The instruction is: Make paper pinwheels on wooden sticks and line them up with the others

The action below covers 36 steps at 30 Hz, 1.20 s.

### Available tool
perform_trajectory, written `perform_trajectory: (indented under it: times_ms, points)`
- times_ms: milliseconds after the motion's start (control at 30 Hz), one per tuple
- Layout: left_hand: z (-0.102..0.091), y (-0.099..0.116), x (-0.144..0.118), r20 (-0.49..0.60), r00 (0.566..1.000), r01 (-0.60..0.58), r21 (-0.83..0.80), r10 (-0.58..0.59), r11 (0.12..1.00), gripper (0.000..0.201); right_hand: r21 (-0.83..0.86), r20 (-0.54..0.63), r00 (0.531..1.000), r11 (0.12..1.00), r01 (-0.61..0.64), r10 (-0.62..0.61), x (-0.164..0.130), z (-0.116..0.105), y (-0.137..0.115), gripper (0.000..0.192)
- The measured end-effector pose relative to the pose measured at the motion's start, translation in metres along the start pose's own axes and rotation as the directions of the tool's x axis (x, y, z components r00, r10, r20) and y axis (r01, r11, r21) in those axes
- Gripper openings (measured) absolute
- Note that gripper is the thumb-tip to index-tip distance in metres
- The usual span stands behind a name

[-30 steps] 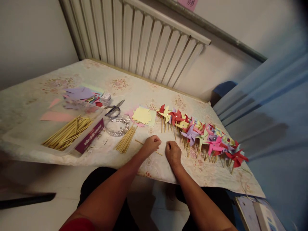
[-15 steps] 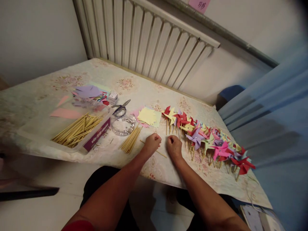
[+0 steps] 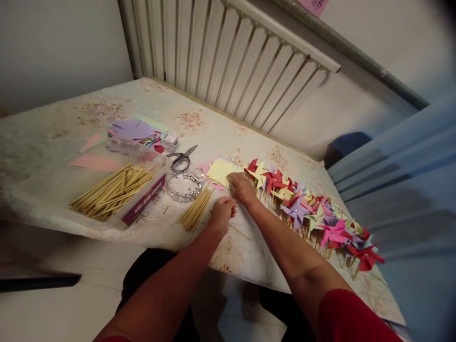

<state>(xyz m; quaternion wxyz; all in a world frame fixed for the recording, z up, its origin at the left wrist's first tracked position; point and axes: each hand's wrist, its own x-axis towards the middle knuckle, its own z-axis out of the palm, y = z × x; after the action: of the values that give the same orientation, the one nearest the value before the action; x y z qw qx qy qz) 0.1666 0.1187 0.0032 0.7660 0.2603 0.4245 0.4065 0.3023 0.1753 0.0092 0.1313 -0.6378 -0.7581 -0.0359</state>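
Note:
My left hand (image 3: 223, 213) is closed in a pinch low over the table; what its fingers hold, if anything, is too small to make out. A thin wooden stick (image 3: 240, 232) lies on the cloth below it, passing under the hand. My right hand (image 3: 244, 188) reaches forward with fingers extended onto the right edge of a pile of pale yellow paper pieces (image 3: 221, 170), and its fingertips touch the paper. Left of my left hand lies a fanned bundle of sticks (image 3: 195, 210). Behind that bundle stands a clear round dish (image 3: 185, 186) of small shiny pieces.
Several colourful paper pinwheels (image 3: 297, 209) on sticks stand in rows at the right. A plastic box (image 3: 144, 202) of sticks sits at the left. Scissors (image 3: 183, 159) and a small white box (image 3: 171, 140) lie behind the dish, near purple paper (image 3: 130, 129). A radiator (image 3: 213, 61) borders the table.
My right hand has moved forward and left from the tablecloth to the yellow paper pile, its fingers unfolding. My left hand stays pinched in about the same place. The view has shifted slightly.

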Motion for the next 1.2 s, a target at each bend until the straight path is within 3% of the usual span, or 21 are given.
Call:
perform_trajectory:
  times_ms: [333, 667, 900, 1200]
  points:
    - [0.0, -0.001, 0.005, -0.011, 1.0, 0.007, -0.017, -0.007, 1.0, 0.008, -0.075, 0.076, 0.997, 0.997, 0.021, -0.016, 0.008, 0.012, 0.005, 0.03]
    - [-0.001, 0.001, 0.003, 0.008, 1.0, 0.008, -0.031, -0.008, 0.999, 0.008, 0.006, 0.083, 0.997, 1.0, -0.009, 0.008, 0.015, 0.01, 0.003, 0.026]
    - [-0.002, 0.002, 0.004, -0.002, 1.0, 0.01, -0.034, -0.01, 0.999, 0.008, 0.131, -0.046, 0.96, 0.954, -0.269, 0.277, 0.029, 0.016, 0.006, 0.027]
    - [0.0, 0.008, 0.002, -0.024, 0.999, 0.025, -0.034, -0.026, 0.999, 0.005, 0.433, -0.126, 0.82, 0.775, -0.46, 0.558, 0.045, 0.01, 0.016, 0.011]
